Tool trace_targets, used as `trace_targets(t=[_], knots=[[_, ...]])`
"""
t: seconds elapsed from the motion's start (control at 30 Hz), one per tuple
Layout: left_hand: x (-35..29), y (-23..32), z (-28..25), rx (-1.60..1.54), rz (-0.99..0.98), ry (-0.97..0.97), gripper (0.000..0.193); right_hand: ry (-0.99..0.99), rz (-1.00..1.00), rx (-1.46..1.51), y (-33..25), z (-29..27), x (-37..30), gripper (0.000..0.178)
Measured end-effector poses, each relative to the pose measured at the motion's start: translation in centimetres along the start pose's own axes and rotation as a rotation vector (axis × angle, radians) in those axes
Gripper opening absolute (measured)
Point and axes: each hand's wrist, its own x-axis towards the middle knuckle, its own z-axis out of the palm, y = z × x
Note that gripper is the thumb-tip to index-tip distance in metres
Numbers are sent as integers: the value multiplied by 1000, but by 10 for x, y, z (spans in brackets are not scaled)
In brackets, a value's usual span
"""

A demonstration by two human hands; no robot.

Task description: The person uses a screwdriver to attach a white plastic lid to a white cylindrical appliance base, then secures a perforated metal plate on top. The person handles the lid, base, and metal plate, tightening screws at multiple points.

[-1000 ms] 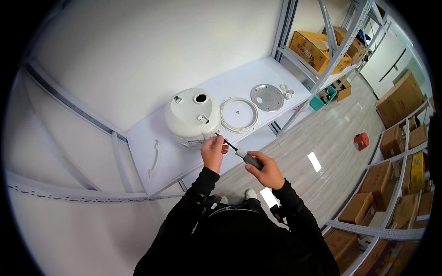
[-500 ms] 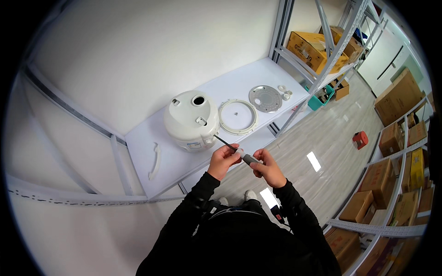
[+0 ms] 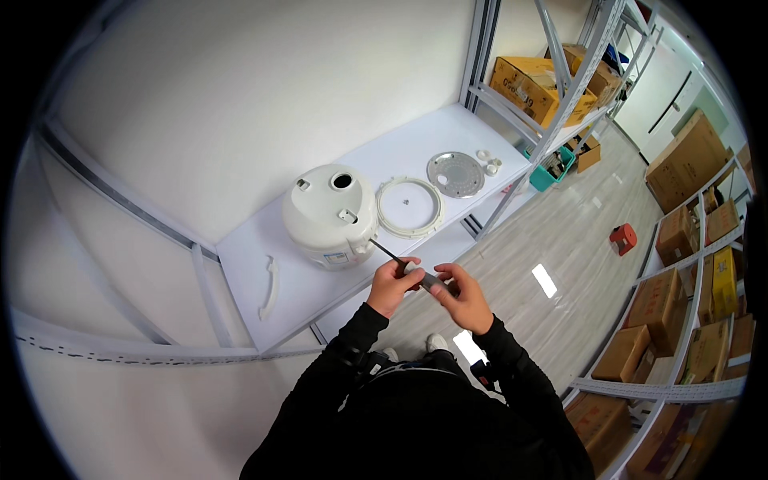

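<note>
A rounded white appliance housing [image 3: 326, 210], which looks like a rice cooker, stands on the white table with its dark round opening facing up. Against its lower right side rests the tip of a screwdriver [image 3: 386, 250] with a dark shaft and a grey handle. My left hand [image 3: 387, 291] pinches the screwdriver at the front of the handle. Around the handle's rear end, the fingers of my right hand [image 3: 467, 302] are closed. Whether the tip sits in a screw is too small to tell.
On the table [image 3: 244, 264] lie a curved white handle [image 3: 270, 290], a white ring [image 3: 384, 218] with small screws [image 3: 406, 202] inside it, a perforated metal disc [image 3: 456, 175] and small white round parts [image 3: 490, 165]. A shelf upright [image 3: 512, 194] borders the right end. Boxes [image 3: 658, 310] fill shelves at right.
Both hands have shifted slightly downward, and my right fingers have changed their hold around the screwdriver handle. The tip stays at the housing's side. The whole view has shifted a little.
</note>
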Motion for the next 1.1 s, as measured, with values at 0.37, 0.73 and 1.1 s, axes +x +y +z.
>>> trace_targets(t=[0.37,0.73,1.1], knots=[[-10,11,14,-62,66,36,32,-51,358,400,0,-4,1,33],[-11,14,12,-75,51,74,34,-20,-93,-200,6,3,-3,35],[4,-6,-16,102,-49,100,34,135,-592,-573,-10,0,3,28]])
